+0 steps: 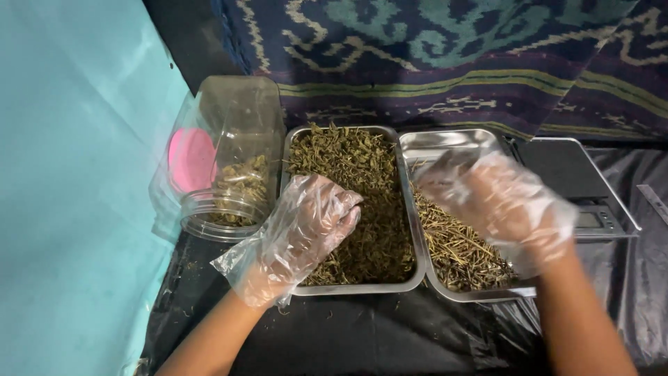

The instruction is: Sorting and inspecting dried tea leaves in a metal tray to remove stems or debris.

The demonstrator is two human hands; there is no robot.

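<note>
left hand (306,226): in a loose clear plastic glove, palm down, fingers curled into the dried green-brown herb leaves (362,202). Looks like a light clench on a pinch of leaf; what is between the fingers is hidden.
right hand (504,202): same kind of clear glove, blurred, hovering over the thin pale-brown dried stems (452,244). Fingers bent, but I cannot tell whether it grips anything.
left tray (348,288): rectangular shiny steel tray right under the left hand, filled edge to edge with the leaf material.
right tray (445,143): second rectangular steel tray under the right hand, touching the first tray side by side. Stems piled at the near end, far end bare metal.
jar (229,153): clear plastic jar lying on its side just left of the left hand, mouth towards the person, some herb leaves inside.
pink lid (191,159): round, seen through the jar's wall on its far-left side; inside or behind, cannot tell.
scale (577,181): flat dark digital scale with a steel rim, just right of the right hand, beside the right tray.
surface (376,334): black plastic sheet under both forearms, scattered leaf crumbs near the left wrist.
backdrop (452,56): dark woven patterned cloth beyond both hands; pale turquoise wall (69,174) to the left.
</note>
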